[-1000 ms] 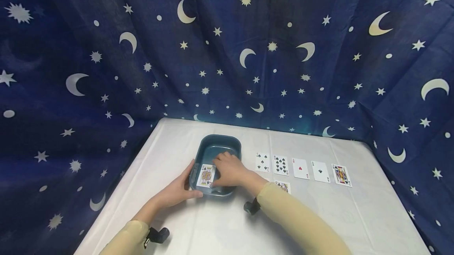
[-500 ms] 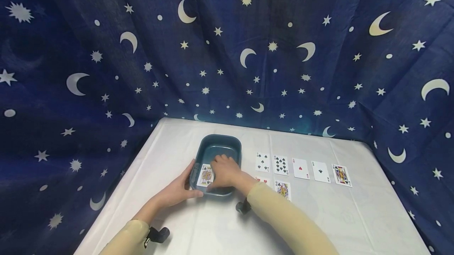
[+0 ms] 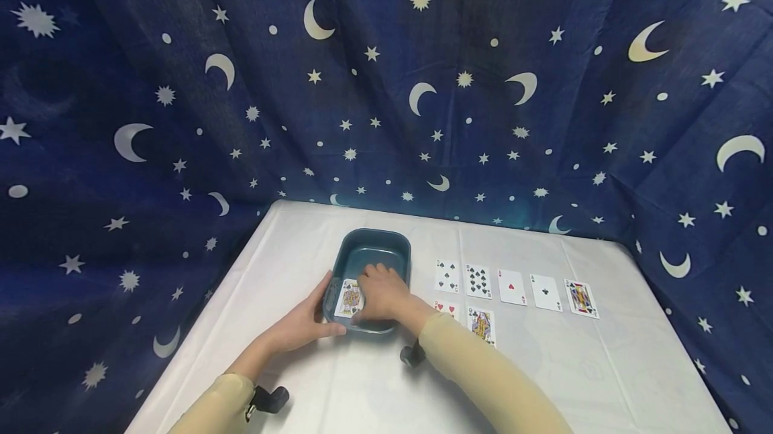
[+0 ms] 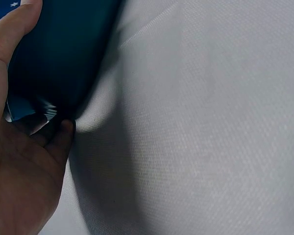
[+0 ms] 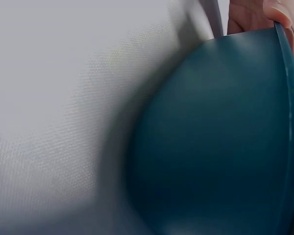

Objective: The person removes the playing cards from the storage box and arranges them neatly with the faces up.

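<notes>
A blue-green plastic tray (image 3: pixel 368 236) stands on the white-covered table in the head view. My left hand (image 3: pixel 308 320) grips its near-left corner, fingers along the left side and thumb at the near edge. In the left wrist view this hand (image 4: pixel 19 166) is around the tray (image 4: pixel 63 49). A face-up king playing card (image 3: pixel 348 297) is inside the tray at the near left. My right hand (image 3: pixel 386 294) reaches in over it, curled fingers and thumb holding its right side, which the hand covers. The right wrist view shows the tray's outer wall (image 5: pixel 215 122).
To the right several face-up cards lie in a row, including a ten of spades (image 3: pixel 479 282), an ace of hearts (image 3: pixel 512 287) and an ace of clubs (image 3: pixel 546 292). Nearer are a hearts card (image 3: pixel 446 307) and a queen (image 3: pixel 482 325). A star-patterned cloth (image 3: pixel 386 85) hangs behind.
My right hand has shifted slightly left over the king, covering its right side, and its forearm has moved left, uncovering the hearts card and more of the queen. My left hand stays put.
</notes>
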`<state>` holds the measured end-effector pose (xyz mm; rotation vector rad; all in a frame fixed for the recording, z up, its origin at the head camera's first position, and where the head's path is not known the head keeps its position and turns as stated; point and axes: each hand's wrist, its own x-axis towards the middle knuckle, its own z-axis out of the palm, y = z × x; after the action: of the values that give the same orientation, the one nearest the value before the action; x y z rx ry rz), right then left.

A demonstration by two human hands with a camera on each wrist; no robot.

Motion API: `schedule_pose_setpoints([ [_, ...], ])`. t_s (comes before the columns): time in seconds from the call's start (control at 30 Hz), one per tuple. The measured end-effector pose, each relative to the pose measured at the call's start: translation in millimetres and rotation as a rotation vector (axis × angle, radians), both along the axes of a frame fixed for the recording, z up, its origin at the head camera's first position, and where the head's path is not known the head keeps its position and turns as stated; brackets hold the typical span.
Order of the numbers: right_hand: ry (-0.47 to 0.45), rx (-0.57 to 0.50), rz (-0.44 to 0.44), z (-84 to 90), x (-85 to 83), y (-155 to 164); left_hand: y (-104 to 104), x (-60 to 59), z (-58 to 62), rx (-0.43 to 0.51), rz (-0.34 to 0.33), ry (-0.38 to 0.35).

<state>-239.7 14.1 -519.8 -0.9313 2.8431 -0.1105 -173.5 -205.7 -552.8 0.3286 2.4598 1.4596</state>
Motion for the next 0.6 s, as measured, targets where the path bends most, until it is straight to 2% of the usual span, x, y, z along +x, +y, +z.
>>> schedule_pose_setpoints([
  [0.2,-0.001,-0.021,0.002,-1.5,0.4,-1,1,1.4,3.3,0.022,-0.001,-0.003],
  [0.43,0.003,-0.044,0.012,-3.3,-3.2,2,1,0.1,0.5,0.002,0.005,0.004],
  [0.6,0.017,-0.074,0.012,10.2,-9.5,9,0,1.0,3.5,-0.015,-0.008,0.009],
])
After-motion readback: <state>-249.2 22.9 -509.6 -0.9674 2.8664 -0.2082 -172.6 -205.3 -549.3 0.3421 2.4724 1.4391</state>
